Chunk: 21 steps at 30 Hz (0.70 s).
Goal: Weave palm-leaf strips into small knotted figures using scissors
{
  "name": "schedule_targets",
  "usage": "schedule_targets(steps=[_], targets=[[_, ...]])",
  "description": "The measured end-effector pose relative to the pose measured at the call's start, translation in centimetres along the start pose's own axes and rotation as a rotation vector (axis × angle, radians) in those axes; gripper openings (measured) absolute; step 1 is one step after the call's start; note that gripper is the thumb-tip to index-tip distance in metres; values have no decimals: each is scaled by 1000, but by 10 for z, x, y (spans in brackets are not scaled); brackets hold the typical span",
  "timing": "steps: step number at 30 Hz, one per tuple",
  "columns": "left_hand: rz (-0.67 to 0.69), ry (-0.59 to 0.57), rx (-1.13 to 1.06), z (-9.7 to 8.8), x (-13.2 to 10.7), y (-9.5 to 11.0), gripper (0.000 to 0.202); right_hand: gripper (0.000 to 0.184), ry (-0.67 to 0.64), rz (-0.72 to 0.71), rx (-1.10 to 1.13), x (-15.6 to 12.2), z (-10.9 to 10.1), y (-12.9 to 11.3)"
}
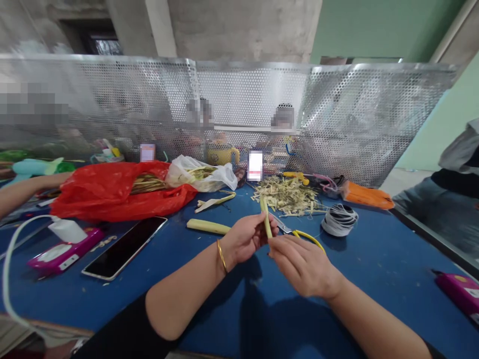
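A narrow pale-green plant strip (266, 215) stands nearly upright between my hands. Its middle is in the curled fingers of my left hand (245, 238), which wears a gold bangle. At the lower end, the fingers of my right hand (305, 264) pinch the same strip. Just behind my right hand lie scissors (311, 237) with yellow handles, partly covered by it. A wider pale-green stalk piece (206, 226) rests beside my left hand, and a folded strip (219, 201) lies farther back. Beyond my hands is a heap of plant scraps (288, 195).
A spool of white thread (340, 220) and an orange packet (366, 195) sit right. Left are a red plastic bag (112, 187) of stalks, a phone (125, 248) and a purple power strip (65, 252). Another person's arm (33, 188) reaches in. A perforated metal partition (247, 85) stands behind.
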<state>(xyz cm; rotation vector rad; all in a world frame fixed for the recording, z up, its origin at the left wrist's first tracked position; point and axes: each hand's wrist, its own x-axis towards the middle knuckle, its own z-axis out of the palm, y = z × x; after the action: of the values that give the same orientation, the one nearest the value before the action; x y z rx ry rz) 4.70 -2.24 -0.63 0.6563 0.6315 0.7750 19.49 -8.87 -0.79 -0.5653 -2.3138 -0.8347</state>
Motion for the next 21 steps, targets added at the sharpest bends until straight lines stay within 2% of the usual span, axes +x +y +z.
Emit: schedule_targets(steps=[6,11,14,16,17,19,21], targets=[[4,134,-44,-2,1,17,21,17,-139,-162,27,5,6,-16],[7,101,-13,-1,0,12,14,16,-238,-259,42,8,14,-30],[27,72,88,-1,-2,9,13,17,-269,-232,136,10,17,-34],[75,71,221,-3,-5,14,15,16,-290,-103,236,11,17,-31],[108,72,304,-5,-6,18,17,16,-312,18,256,11,15,-26],[171,83,476,-10,-9,29,20,13,-407,336,190,8,10,-12],[132,63,594,-17,-9,42,22,12,-592,665,32,1,5,7]])
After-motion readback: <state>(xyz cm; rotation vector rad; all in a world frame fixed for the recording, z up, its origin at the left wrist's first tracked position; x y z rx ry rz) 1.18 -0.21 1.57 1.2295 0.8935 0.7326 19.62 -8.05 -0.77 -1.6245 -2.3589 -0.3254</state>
